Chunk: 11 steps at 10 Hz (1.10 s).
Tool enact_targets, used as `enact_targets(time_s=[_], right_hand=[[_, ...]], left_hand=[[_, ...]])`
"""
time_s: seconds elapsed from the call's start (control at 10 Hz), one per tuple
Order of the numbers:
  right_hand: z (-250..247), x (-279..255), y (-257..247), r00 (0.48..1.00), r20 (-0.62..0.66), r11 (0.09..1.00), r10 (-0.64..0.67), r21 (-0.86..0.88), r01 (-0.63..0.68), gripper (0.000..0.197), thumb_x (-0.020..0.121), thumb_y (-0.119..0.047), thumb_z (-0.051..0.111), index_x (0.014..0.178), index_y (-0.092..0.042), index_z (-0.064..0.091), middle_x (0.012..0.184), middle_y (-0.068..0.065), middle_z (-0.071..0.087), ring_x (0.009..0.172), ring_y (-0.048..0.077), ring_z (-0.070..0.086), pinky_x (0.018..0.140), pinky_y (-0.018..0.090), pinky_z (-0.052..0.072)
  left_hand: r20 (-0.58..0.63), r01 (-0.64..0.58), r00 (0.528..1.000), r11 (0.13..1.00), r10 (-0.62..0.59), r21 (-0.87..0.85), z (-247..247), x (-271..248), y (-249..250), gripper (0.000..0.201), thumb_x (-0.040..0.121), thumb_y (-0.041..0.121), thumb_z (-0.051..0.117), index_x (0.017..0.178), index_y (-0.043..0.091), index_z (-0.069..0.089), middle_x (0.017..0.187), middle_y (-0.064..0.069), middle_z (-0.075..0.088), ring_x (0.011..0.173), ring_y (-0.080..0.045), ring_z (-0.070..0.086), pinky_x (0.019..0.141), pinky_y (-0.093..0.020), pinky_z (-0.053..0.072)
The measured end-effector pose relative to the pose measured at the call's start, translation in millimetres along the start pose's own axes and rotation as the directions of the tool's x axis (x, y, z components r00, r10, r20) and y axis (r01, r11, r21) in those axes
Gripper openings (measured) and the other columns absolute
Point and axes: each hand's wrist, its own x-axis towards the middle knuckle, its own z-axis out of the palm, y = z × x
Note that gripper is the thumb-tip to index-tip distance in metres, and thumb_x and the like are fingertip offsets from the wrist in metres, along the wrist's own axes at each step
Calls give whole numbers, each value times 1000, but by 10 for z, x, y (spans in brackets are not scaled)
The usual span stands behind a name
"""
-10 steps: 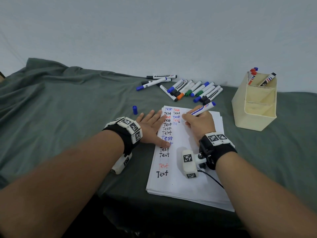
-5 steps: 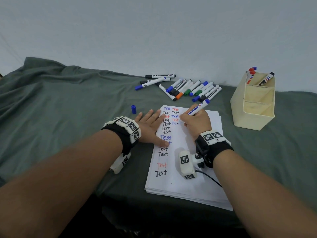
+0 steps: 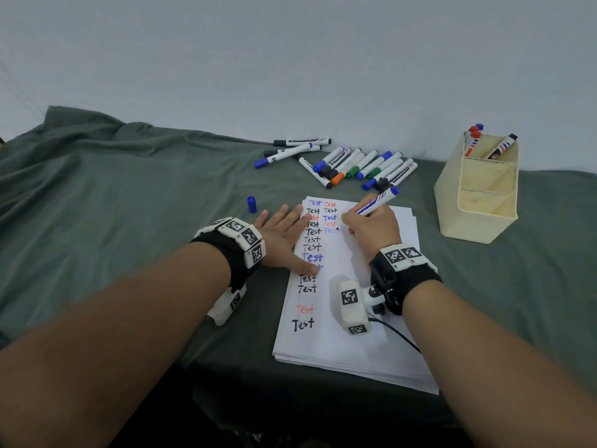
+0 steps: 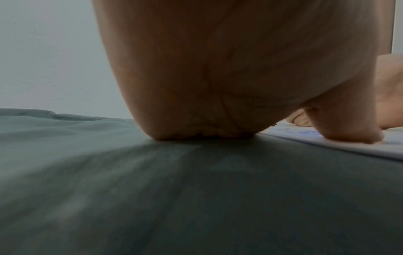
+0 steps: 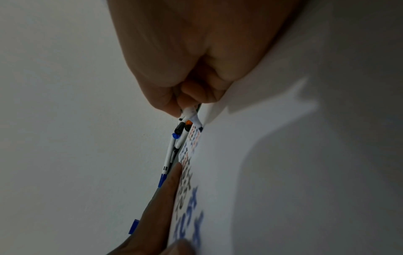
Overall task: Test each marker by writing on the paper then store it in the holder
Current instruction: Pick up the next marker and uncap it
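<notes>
My right hand (image 3: 365,226) grips a white marker with a blue end (image 3: 378,201), its tip down on the paper (image 3: 352,337) beside a faint blue word in the second column. In the right wrist view the fingers (image 5: 189,96) pinch the marker's barrel close to the tip (image 5: 200,128). My left hand (image 3: 284,234) lies flat, fingers straight, with its thumb pressing the paper's left edge; the left wrist view shows the thumb (image 4: 346,127) on the sheet (image 4: 327,143). A loose blue cap (image 3: 251,204) stands on the cloth left of the paper.
Several capped markers (image 3: 358,166) lie in a row on the green cloth (image 3: 113,221) behind the paper. A cream holder (image 3: 478,202) with several compartments stands at the right, with three markers (image 3: 473,140) in its back slot. A wall rises close behind.
My right hand with the marker has shifted slightly while writing in the second column, and the marker now tilts more to the right. The left hand stays flat on the paper's edge.
</notes>
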Motion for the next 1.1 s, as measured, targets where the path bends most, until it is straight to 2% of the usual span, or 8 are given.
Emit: enact_targets(time_s=[0.1,0.3,0.4,0.5,0.6,0.7,0.9,1.1], right_hand=[[4,-6,-21,1000,28,1000,0,-14,0,15,80,-10,67,77,-16,54,69,2,57,65,17,54,68,35,50],[-35,-20,-2,1000,21,1000,-15,2,15,9,82,-11,69,81,-13,61,62,-1,61,54,7,56,61,28,47],[-19,-28,-13,999,14,999,-37,-19,37,10,82,-8,66,78,-14,59,66,0,61,62,14,57,63,30,48],[-12,-11,-8,999,-32,1000,-25,4,25,15,82,-8,65,77,-19,55,69,-2,60,63,11,55,62,26,45],[-41,-12,21,1000,-17,999,-2,42,3,9,82,-11,70,79,-15,62,64,-3,63,59,10,57,63,28,49],[-57,-24,39,999,7,998,-36,44,35,13,81,-14,73,74,-18,63,54,-7,63,49,3,56,57,24,47],[-42,-26,30,997,44,998,-58,20,58,11,81,-14,74,76,-15,64,54,-6,64,51,5,58,58,28,48],[-30,-12,19,996,77,999,-42,-2,43,20,79,-9,71,70,-19,56,49,-9,57,47,5,54,56,27,46]], left_hand=[[0,0,1000,1000,0,0,1,2,0,122,69,90,46,152,31,-22,158,10,-32,145,-15,-29,119,-52,-13],[1,3,1000,1000,-3,-1,3,19,-4,122,69,90,46,152,32,-23,158,10,-33,145,-15,-30,118,-51,-14],[-1,3,1000,1000,-3,1,9,26,-14,123,68,91,46,152,32,-22,158,11,-33,145,-15,-30,119,-51,-14],[-3,1,1000,1000,-1,-1,16,31,-15,123,68,91,45,151,33,-23,158,11,-32,145,-15,-29,119,-51,-13],[-1,1,1000,1000,-1,1,14,33,-16,123,67,92,45,151,33,-23,157,11,-33,145,-15,-30,118,-51,-14],[-1,3,1000,1000,-3,4,12,33,-17,124,67,92,44,151,32,-23,157,11,-33,145,-15,-30,118,-51,-15],[-7,6,1000,1000,-6,1,13,20,-6,123,68,91,45,152,32,-23,158,10,-32,145,-15,-29,118,-50,-15],[5,14,1000,1000,-14,6,4,7,10,123,69,91,46,152,31,-23,157,10,-33,145,-14,-30,118,-51,-14]])
